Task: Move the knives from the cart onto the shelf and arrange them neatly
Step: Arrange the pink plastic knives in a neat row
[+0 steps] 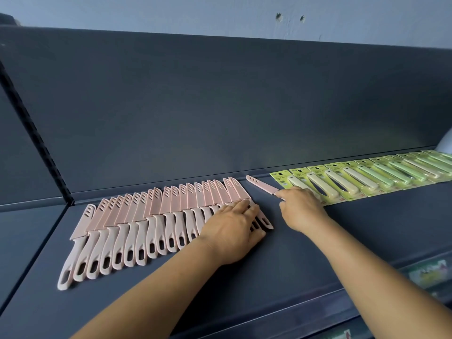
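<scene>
Long row of sheathed pink plastic knives (156,221) already lies on the dark shelf (318,241); our left hand (234,231) presses flat on its end, right hand (302,207) pinches one more pink knife (263,185); cart unseen.

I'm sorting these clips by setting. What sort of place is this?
Probably a shop aisle being stocked. A dark metal shelf with a slotted upright holds a row of identical pink sheathed knives and a row of green carded packs with hang holes, retail style.
</scene>
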The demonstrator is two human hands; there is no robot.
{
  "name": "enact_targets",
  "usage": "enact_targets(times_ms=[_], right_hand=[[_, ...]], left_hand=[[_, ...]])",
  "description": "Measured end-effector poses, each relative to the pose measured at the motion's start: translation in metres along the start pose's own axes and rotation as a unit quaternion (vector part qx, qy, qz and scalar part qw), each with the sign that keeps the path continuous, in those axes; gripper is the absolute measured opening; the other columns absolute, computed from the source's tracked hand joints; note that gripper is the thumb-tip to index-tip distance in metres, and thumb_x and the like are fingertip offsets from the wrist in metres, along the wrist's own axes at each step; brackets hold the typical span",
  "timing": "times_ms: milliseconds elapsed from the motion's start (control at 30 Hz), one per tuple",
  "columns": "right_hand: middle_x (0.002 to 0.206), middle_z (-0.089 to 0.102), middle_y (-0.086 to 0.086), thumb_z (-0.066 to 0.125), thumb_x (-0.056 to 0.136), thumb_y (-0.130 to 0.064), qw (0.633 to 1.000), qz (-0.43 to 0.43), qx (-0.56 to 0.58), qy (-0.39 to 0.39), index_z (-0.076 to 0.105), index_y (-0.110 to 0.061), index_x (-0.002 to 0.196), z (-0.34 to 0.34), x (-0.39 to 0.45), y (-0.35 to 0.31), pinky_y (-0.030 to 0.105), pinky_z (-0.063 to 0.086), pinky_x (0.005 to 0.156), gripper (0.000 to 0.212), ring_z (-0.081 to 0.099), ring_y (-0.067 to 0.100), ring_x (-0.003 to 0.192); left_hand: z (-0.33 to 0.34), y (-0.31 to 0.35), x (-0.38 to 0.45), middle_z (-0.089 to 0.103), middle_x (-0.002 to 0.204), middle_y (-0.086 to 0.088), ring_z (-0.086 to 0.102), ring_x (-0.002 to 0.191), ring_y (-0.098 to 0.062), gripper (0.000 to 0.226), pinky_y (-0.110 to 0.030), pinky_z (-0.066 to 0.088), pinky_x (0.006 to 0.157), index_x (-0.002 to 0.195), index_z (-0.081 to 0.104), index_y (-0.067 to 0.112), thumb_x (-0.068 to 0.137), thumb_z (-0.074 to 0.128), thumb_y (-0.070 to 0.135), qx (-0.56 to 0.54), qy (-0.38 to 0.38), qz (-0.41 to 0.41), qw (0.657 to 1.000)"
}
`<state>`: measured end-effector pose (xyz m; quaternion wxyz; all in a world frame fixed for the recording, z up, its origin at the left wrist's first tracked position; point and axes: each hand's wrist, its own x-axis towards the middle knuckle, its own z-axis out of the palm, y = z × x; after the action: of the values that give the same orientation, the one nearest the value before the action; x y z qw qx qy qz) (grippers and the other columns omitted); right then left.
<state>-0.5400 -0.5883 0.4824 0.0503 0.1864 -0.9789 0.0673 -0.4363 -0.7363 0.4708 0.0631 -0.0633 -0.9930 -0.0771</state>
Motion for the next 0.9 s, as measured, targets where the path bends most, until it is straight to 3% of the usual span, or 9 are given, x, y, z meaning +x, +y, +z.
enact_targets(times_ms=[167, 267, 367, 467, 600, 667, 767, 900], right_hand=[[0.105, 0.060, 0.007, 0.049, 0.093, -0.015, 1.000, -0.024, -0.004, 0.016, 0.058, -0.018, 0.109, 0.004, -0.001, -0.005, 0.028, 0.038, 0.066, 0.019, 0.056, 0.028, 0.092], [0.086, 0.059, 0.005, 0.049, 0.089, -0.006, 1.000, -0.006, 0.003, 0.029, 0.058, -0.018, 0.097, -0.001, 0.001, -0.009, 0.025, 0.035, 0.056, 0.017, 0.049, 0.027, 0.076], [0.076, 0.058, 0.005, 0.048, 0.086, -0.005, 0.990, 0.025, 0.135, 0.022, 0.062, -0.022, 0.088, -0.006, 0.001, -0.012, 0.028, 0.039, 0.056, 0.022, 0.051, 0.031, 0.074], [0.080, 0.069, 0.004, 0.050, 0.086, -0.006, 0.939, 0.058, 0.340, -0.005, 0.072, -0.023, 0.095, -0.008, -0.003, -0.018, 0.026, 0.047, 0.061, 0.028, 0.063, 0.028, 0.077], [0.063, 0.057, -0.011, 0.049, 0.086, -0.006, 0.935, 0.069, 0.347, -0.021, 0.072, -0.020, 0.104, -0.005, -0.002, -0.024, 0.018, 0.032, 0.045, 0.032, 0.048, 0.009, 0.054], [0.073, 0.063, -0.003, 0.048, 0.087, -0.007, 0.941, 0.066, 0.330, -0.029, 0.071, -0.015, 0.107, -0.004, -0.001, -0.027, 0.021, 0.038, 0.047, 0.032, 0.054, 0.018, 0.063], [0.100, 0.069, 0.018, 0.049, 0.088, -0.011, 0.964, 0.055, 0.258, -0.021, 0.069, -0.004, 0.103, -0.002, -0.003, -0.031, 0.038, 0.055, 0.071, 0.026, 0.062, 0.036, 0.094], [0.101, 0.066, 0.008, 0.048, 0.093, -0.022, 0.976, 0.011, 0.214, -0.032, 0.068, -0.016, 0.105, 0.002, -0.005, -0.032, 0.034, 0.053, 0.078, 0.025, 0.060, 0.029, 0.091]], left_hand=[[0.004, 0.005, 0.004, 0.031, 0.152, -0.001, 0.025, 0.140, -0.019, 0.056, -0.028, 0.016, 0.113, 0.143, 0.035, 0.018, 0.096, 0.039, 0.048, 0.001, 0.002, 0.001, 1.000], [0.006, 0.005, 0.004, 0.031, 0.152, 0.000, 0.025, 0.140, -0.019, 0.055, -0.027, 0.016, 0.112, 0.142, 0.035, 0.017, 0.096, 0.039, 0.047, -0.001, 0.007, -0.001, 1.000], [0.006, 0.005, 0.004, 0.032, 0.151, 0.001, 0.027, 0.139, -0.018, 0.054, -0.027, 0.017, 0.112, 0.141, 0.037, 0.018, 0.095, 0.039, 0.047, -0.009, 0.011, -0.004, 1.000], [0.006, 0.004, 0.004, 0.035, 0.149, 0.000, 0.031, 0.136, -0.018, 0.052, -0.027, 0.019, 0.110, 0.139, 0.039, 0.018, 0.095, 0.040, 0.046, -0.011, 0.015, -0.003, 1.000], [0.007, 0.005, 0.003, 0.035, 0.149, 0.001, 0.030, 0.137, -0.018, 0.052, -0.028, 0.019, 0.111, 0.140, 0.038, 0.018, 0.095, 0.039, 0.046, -0.012, 0.015, -0.002, 1.000], [0.007, 0.005, 0.003, 0.034, 0.149, 0.001, 0.029, 0.137, -0.018, 0.053, -0.028, 0.019, 0.111, 0.141, 0.037, 0.017, 0.096, 0.039, 0.045, -0.011, 0.015, -0.003, 1.000], [0.007, 0.005, 0.003, 0.032, 0.151, -0.001, 0.027, 0.139, -0.019, 0.056, -0.028, 0.017, 0.113, 0.143, 0.034, 0.016, 0.096, 0.039, 0.046, -0.010, 0.013, -0.007, 1.000], [0.005, -0.001, 0.000, 0.020, 0.157, -0.005, 0.016, 0.145, -0.019, 0.067, -0.029, 0.010, 0.116, 0.149, 0.022, 0.013, 0.096, 0.038, 0.051, -0.024, 0.016, -0.047, 0.998]])
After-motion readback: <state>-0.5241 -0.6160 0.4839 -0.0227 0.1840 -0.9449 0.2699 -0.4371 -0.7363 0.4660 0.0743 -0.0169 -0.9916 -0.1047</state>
